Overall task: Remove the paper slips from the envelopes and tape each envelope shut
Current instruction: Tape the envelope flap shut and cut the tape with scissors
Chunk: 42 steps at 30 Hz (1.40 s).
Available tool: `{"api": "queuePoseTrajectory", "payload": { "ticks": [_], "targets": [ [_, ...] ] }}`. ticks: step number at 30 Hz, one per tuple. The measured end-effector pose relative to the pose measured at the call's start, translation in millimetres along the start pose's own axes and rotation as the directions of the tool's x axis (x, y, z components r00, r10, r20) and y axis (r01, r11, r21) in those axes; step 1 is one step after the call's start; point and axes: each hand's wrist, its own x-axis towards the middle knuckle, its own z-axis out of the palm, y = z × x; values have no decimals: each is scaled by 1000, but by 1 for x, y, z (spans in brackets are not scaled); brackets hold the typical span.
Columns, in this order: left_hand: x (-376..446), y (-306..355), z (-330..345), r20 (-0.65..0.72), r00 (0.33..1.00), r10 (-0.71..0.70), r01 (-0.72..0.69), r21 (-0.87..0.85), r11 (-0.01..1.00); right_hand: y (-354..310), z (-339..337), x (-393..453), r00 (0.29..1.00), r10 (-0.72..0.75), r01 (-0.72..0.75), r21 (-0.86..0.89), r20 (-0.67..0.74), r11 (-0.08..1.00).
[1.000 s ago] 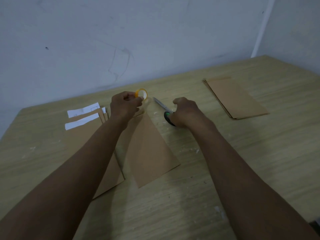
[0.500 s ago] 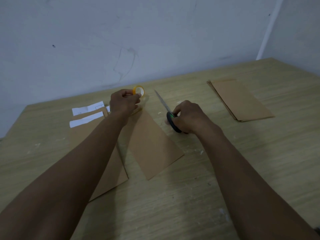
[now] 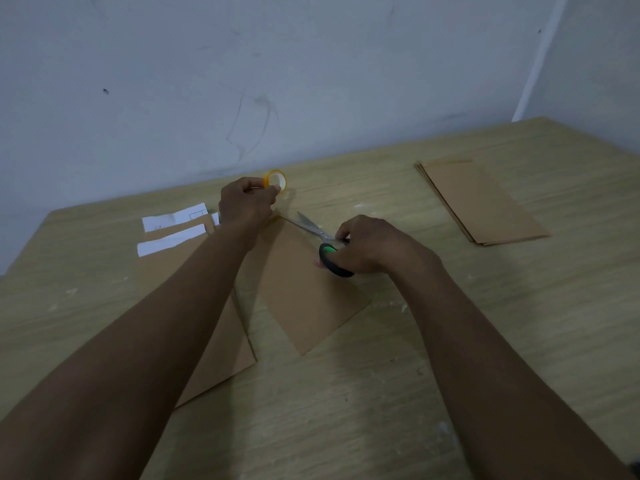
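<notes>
A brown envelope (image 3: 304,292) lies flat on the wooden table (image 3: 519,323) between my arms. My left hand (image 3: 246,206) holds a small yellow tape roll (image 3: 275,180) just above the envelope's far end. My right hand (image 3: 374,245) grips scissors (image 3: 317,230) by their green and black handles, the blades pointing at that far end, near the left hand. More brown envelopes (image 3: 221,351) lie under my left forearm. White paper slips (image 3: 173,230) stick out at their far left.
A neat stack of brown envelopes (image 3: 481,202) lies at the far right of the table. A pale wall stands close behind the table's far edge. The table's left edge is near the slips.
My right hand has lifted the scissors off the table and swung the blades left toward the envelope's far end. My left hand has kept the tape roll in about the same place.
</notes>
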Motion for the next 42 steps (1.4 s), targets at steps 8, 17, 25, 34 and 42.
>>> {"api": "queuePoseTrajectory", "payload": {
  "ticks": [8, 17, 25, 34, 42],
  "targets": [
    [-7, -7, 2, -2, 999, 39, -39, -20, 999, -11, 15, 27, 995, 14, -8, 57, -102, 998],
    [-8, -8, 2, -5, 998, 68, -68, -8, 998, -13, 23, 43, 991, 14, -7, 56, -134, 998],
    [-9, -10, 2, -1, 997, 83, -83, 5, 997, -15, 28, 55, 986, 13, -2, 67, -164, 998],
    [-12, -10, 0, 29, 995, 99, -100, 21, 995, -17, 31, 57, 985, 61, -39, 134, -161, 990],
    [-19, 1, 6, 144, 986, 85, -76, -67, 995, -21, 29, 55, 985, 82, -61, 141, -150, 988]
  ]
}}
